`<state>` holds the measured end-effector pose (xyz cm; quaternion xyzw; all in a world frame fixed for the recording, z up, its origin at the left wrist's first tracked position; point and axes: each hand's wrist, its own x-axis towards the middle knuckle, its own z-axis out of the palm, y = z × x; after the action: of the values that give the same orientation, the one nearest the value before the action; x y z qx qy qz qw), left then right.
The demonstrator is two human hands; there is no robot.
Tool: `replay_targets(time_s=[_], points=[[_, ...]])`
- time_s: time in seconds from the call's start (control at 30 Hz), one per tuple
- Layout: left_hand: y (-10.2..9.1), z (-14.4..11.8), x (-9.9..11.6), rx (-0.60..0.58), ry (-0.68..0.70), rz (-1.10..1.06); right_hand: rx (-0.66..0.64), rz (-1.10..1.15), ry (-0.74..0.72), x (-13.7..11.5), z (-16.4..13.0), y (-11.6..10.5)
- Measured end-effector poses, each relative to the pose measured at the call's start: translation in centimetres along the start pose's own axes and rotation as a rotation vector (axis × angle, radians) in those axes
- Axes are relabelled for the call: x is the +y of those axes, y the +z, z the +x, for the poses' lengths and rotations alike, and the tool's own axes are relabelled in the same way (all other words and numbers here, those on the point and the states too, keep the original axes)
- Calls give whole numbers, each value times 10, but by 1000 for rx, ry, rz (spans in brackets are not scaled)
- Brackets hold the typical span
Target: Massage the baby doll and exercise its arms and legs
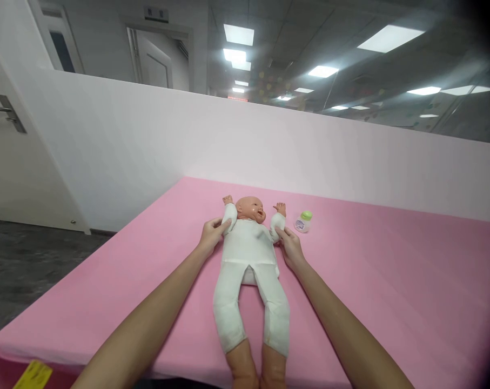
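A baby doll (248, 243) with a white cloth body lies on its back on a pink-covered table (370, 281). Its head is turned to the right, both arms are raised beside it, and its legs point toward me. My left hand (213, 234) is closed around the doll's upper arm on the left side of the view. On the other side, my right hand (291, 246) grips the doll's other arm near the elbow, thumb on top. Just beyond my right hand stands a small clear bottle (303, 222) with a green cap and a printed label.
Behind the table runs a low white wall (309, 151) with glass above it. To the left are a white door (21, 146) with a metal handle and a dark floor (29, 270). A yellow tag (33, 375) hangs at the table's near left edge.
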<state>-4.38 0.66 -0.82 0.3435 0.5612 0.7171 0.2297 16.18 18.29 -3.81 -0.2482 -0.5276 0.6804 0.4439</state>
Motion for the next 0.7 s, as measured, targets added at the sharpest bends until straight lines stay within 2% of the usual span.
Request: replay_targets(time_s=[0.13,0.3,0.5,0.7], points=[[0,1,-1,-16,31,-29,-38,4,-15,-3,-4,2],[1,2,-5,-46,-11,-54,-95,37,-8,-5,-6,4],[0,1,-3,-27,39,-54,-63,27,-26,-3,-5,3],[-4,4,-4,16,-22,-24,-4,-5,-35,7,2,-2]])
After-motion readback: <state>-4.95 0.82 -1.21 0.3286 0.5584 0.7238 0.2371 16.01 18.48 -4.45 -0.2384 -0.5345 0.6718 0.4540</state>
